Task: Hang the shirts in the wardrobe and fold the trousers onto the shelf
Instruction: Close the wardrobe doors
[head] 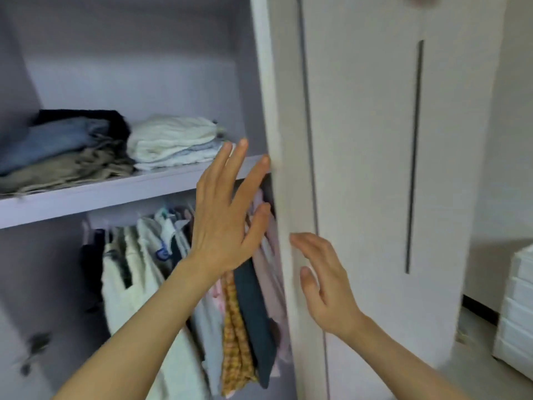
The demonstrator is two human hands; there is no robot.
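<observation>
Head view, left hand (227,217) and right hand (326,287) fingers spread (empty), door (288,140) between.

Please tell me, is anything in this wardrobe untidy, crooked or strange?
Slightly. On the shelf, the left pile is loosely folded and its grey bottom piece sags over the front edge, while the white pile sits square. The hanging shirts look orderly. Both hands, left and right, are empty.

White drawer unit (516,310) at right — on pale floor (476,368).
</observation>
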